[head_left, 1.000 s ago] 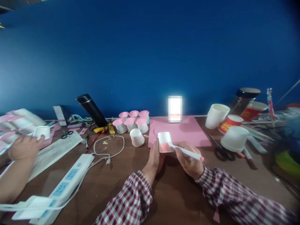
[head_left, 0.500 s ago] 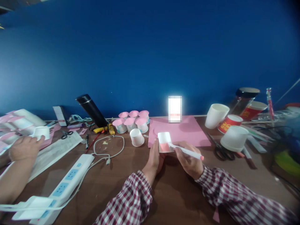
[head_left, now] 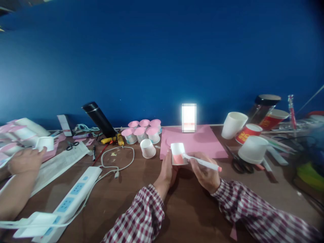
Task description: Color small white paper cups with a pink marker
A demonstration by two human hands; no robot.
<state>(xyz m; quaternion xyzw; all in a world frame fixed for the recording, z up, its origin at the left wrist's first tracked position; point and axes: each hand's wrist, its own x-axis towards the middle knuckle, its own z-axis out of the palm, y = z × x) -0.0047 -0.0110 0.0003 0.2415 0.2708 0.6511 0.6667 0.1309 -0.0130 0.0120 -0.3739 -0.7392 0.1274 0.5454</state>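
My left hand [head_left: 167, 168] is wrapped round a white paper cup [head_left: 178, 149] whose lower side carries a patch of coral colour. In my right hand [head_left: 205, 173] is a white marker [head_left: 206, 163] with a coral end, its tip against the cup's coloured side. Behind the cup lies a pink sheet of paper [head_left: 199, 143]. Left of my hands a plain white paper cup [head_left: 147, 149] stands by itself. Several cups with pink paper tops [head_left: 140, 132] are grouped behind it.
A co-worker's hand [head_left: 26, 162] touches a white cup [head_left: 45, 143] at the left. A power strip [head_left: 68, 202] with cables lies in front of it. Black scissors [head_left: 241, 165], a large white cup [head_left: 253, 150] and red cups [head_left: 249, 133] are at the right. A black flask [head_left: 99, 118] leans at the back.
The marker has shifted very slightly along the cup's side, its far end a little to the right. The co-worker's hand has moved slightly at the left cup.
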